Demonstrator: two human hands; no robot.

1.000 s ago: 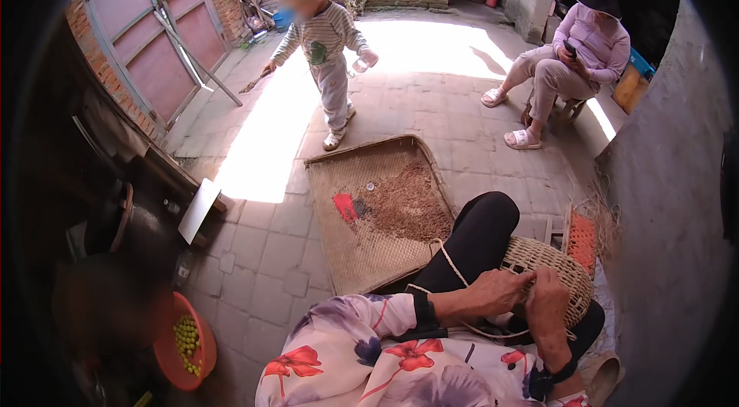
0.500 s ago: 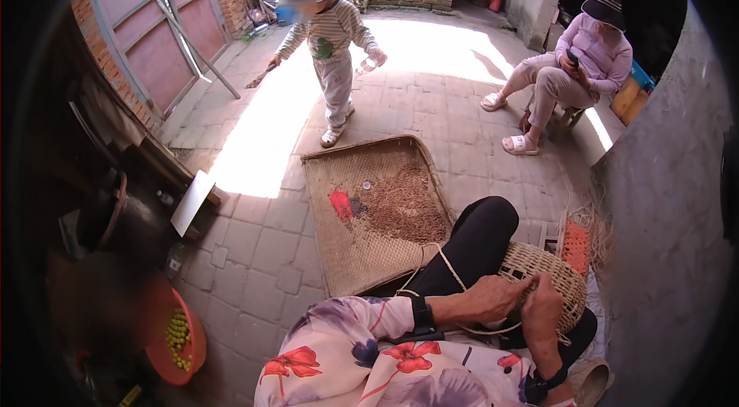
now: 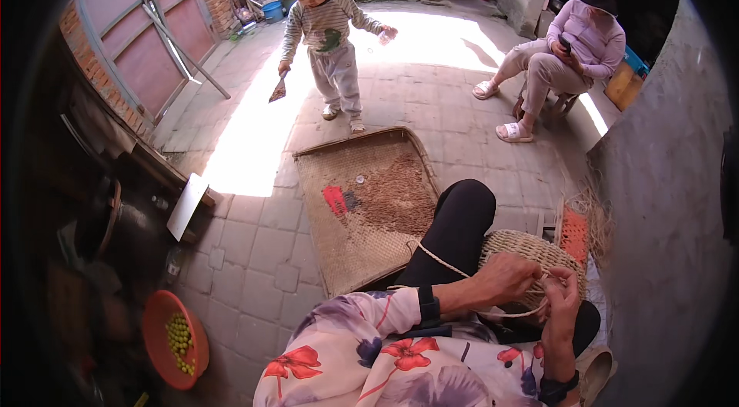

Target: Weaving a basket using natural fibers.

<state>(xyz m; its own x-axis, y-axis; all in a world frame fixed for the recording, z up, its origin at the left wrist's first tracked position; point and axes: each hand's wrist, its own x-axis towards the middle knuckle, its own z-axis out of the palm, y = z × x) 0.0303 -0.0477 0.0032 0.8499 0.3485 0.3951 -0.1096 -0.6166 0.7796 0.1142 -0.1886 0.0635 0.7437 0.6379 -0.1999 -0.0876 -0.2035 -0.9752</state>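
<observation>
A half-round basket (image 3: 514, 244) of pale woven straw rests on my lap by my right knee. My left hand (image 3: 509, 278) is closed at the basket's near edge, with the knuckles up. Close against it, my right hand (image 3: 562, 295) is bent, thumb and fingers pinched on a thin straw cord at the edge. A longer stretch of straw cord (image 3: 443, 259) runs over my black trouser leg, and another strand loops below my hands. The fingertips overlap, so the exact stitch is hidden.
A big woven tray (image 3: 315, 199) with brown grains lies ahead. Behind it stands a person (image 3: 327, 41) in a bucket hat, holding a small scraper (image 3: 277, 90). Another person (image 3: 589, 45) sits at right with a phone. An orange basin (image 3: 202, 365) of green fruit stands left.
My right hand has turned and its fingers have lifted off the basket, pinching the strand. The standing person has turned toward the tray and swung the scraper.
</observation>
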